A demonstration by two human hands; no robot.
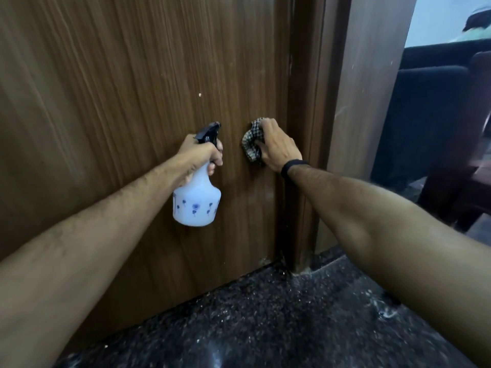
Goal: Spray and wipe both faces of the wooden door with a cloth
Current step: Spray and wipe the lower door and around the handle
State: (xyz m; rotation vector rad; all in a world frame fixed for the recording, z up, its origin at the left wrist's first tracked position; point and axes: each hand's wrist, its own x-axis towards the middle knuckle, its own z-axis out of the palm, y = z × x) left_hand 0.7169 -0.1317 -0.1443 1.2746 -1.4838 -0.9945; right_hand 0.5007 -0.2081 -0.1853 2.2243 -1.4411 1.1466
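The brown wooden door fills the left and middle of the head view. My left hand grips the neck of a white spray bottle with blue flower prints and a black nozzle, held close to the door's lower part. My right hand holds a bunched checked cloth and presses it against the door near its right edge. A black band sits on my right wrist.
The dark door frame stands right of the door, with a lighter wall strip beside it. A dark sofa and a dark wooden furniture leg lie beyond on the right. Speckled black stone floor runs below.
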